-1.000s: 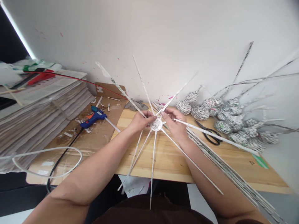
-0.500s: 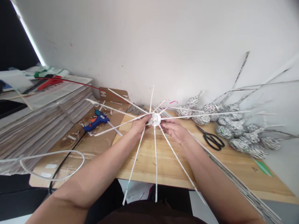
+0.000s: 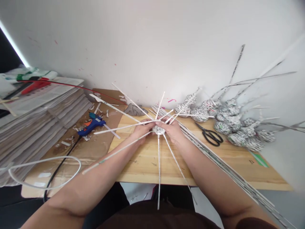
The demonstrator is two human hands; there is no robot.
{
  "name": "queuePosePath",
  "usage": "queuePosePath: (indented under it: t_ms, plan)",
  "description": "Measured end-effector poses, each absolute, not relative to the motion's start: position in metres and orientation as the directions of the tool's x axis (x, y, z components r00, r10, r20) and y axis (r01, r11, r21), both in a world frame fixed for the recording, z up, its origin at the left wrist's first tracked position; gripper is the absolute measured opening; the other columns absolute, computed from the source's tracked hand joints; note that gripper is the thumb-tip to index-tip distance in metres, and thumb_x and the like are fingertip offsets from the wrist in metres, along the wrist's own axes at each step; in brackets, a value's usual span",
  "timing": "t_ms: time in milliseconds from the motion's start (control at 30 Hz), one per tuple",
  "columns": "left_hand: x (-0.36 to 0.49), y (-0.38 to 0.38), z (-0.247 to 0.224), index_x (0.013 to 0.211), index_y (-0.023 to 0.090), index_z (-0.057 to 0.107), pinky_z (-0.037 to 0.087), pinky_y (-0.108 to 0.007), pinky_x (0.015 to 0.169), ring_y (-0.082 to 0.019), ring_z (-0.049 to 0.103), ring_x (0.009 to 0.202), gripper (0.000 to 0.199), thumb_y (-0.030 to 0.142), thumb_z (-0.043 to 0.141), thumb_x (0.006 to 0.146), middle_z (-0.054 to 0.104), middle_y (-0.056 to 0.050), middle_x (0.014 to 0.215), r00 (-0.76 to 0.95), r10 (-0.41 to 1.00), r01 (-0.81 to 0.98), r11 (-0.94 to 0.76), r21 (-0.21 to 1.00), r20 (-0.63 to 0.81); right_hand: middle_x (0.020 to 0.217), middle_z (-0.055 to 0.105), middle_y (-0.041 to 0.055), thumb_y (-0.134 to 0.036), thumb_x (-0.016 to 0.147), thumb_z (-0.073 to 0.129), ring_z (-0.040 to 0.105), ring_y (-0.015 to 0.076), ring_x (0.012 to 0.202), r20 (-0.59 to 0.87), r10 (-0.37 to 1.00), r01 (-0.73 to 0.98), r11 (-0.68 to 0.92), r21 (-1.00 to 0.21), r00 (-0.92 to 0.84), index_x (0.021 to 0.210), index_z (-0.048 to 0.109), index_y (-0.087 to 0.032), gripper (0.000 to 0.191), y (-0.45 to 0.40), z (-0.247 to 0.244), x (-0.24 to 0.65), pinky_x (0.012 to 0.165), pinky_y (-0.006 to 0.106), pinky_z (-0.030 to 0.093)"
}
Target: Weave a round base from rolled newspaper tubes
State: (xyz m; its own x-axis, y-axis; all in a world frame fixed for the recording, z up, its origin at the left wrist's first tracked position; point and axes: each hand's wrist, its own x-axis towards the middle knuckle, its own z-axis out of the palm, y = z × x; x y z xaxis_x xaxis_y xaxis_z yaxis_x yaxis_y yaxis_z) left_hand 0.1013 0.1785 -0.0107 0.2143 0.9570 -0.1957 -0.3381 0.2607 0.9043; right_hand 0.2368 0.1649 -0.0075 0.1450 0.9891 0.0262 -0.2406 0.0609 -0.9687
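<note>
In the head view, a small round woven paper base (image 3: 159, 129) is held up over the wooden table, with several thin rolled-paper spokes (image 3: 159, 165) fanning out from it. My left hand (image 3: 143, 128) grips its left side, fingers closed around the edge among the spokes. On the right side my right hand (image 3: 172, 128) is closed too, its thumb pressing on top of the weave. Fingertips behind the base are hidden. A long bundle of rolled paper sticks (image 3: 214, 159) runs along the table beside my right forearm.
Black-handled scissors (image 3: 212, 136) lie to the right, near several woven paper shapes (image 3: 235, 122) against the wall. A blue glue gun (image 3: 92, 125) with a black cord rests on scrap-strewn cardboard (image 3: 100, 141). Stacked newspapers (image 3: 59, 108) stand at the left. A grey cloth (image 3: 135, 109) lies behind.
The woven base has tilted, its face turning away from me, and its spokes have swung. My right hand has shifted from beside it to thumb-on-top. The whole view has shifted slightly.
</note>
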Motion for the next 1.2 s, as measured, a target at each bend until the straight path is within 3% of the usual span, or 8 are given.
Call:
queuePosePath:
  t_ms: [200,333,500,633,867,1000,1200]
  plan:
    - [0.102,0.177,-0.011,0.062,0.014,0.059,0.036,-0.018,0.044,-0.007,0.051,0.048,0.032,0.029,0.085,0.054,0.060,0.001,0.056,0.273,0.954,-0.356,0.221,0.908,-0.125,0.057,0.063,-0.0015,-0.044,0.056,0.084,0.058,0.0127,0.051,0.019,0.979,-0.237,0.067,-0.969,0.201,0.061,0.058,-0.017,0.037,0.166,-0.009,0.236,0.054,0.027,0.049]
    - [0.103,0.179,-0.014,0.061,0.013,0.057,0.027,-0.017,0.038,-0.005,0.044,0.043,0.035,0.028,0.086,0.051,0.057,0.002,0.055,0.244,0.962,-0.355,0.205,0.912,-0.121,0.060,0.066,0.0006,-0.054,0.061,0.079,0.060,0.0158,0.053,-0.036,0.979,-0.268,0.020,-0.963,0.202,0.065,0.061,-0.018,0.041,0.169,-0.014,0.238,0.053,0.030,0.050]
    - [0.102,0.184,-0.016,0.061,0.012,0.058,0.031,-0.017,0.040,-0.005,0.046,0.044,0.034,0.028,0.086,0.051,0.059,0.001,0.056,0.229,0.963,-0.394,0.225,0.891,-0.142,0.068,0.070,0.0042,-0.053,0.063,0.078,0.065,0.0187,0.059,-0.039,0.994,-0.267,-0.010,-0.964,0.102,0.081,0.070,-0.016,0.042,0.169,-0.014,0.241,0.056,0.032,0.053]
    - [0.100,0.186,-0.015,0.061,0.012,0.058,0.032,-0.016,0.039,-0.006,0.048,0.045,0.032,0.024,0.085,0.052,0.059,0.000,0.057,0.231,0.961,-0.405,0.240,0.882,-0.155,0.066,0.070,0.0024,-0.041,0.054,0.086,0.064,0.0172,0.058,-0.022,0.995,-0.312,0.009,-0.950,0.096,0.079,0.072,-0.016,0.038,0.169,-0.014,0.242,0.060,0.032,0.054]
    - [0.095,0.189,-0.013,0.061,0.012,0.058,0.033,-0.017,0.037,-0.007,0.050,0.045,0.026,0.019,0.082,0.055,0.059,-0.001,0.056,0.247,0.945,-0.360,0.294,0.886,-0.214,0.071,0.071,0.0012,-0.036,0.054,0.086,0.064,0.0159,0.061,0.038,0.988,-0.255,0.075,-0.964,0.147,0.080,0.069,-0.017,0.036,0.165,-0.010,0.240,0.064,0.032,0.053]
    - [0.095,0.188,-0.016,0.061,0.012,0.059,0.035,-0.017,0.038,-0.007,0.051,0.045,0.028,0.022,0.084,0.055,0.059,-0.001,0.057,0.253,0.955,-0.335,0.237,0.912,-0.155,0.064,0.067,-0.0002,-0.036,0.055,0.085,0.061,0.0140,0.056,0.046,0.984,-0.205,0.081,-0.975,0.171,0.068,0.063,-0.016,0.033,0.166,-0.010,0.241,0.059,0.029,0.049]
    - [0.094,0.185,-0.010,0.070,0.009,0.066,0.050,-0.018,0.053,-0.009,0.060,0.057,0.027,0.020,0.086,0.055,0.065,-0.002,0.067,0.307,0.940,-0.330,0.251,0.910,-0.148,0.052,0.059,-0.0029,-0.042,0.057,0.083,0.053,0.0119,0.047,0.085,0.963,-0.075,0.108,-0.991,0.257,0.060,0.056,-0.017,0.037,0.167,-0.010,0.243,0.051,0.027,0.044]
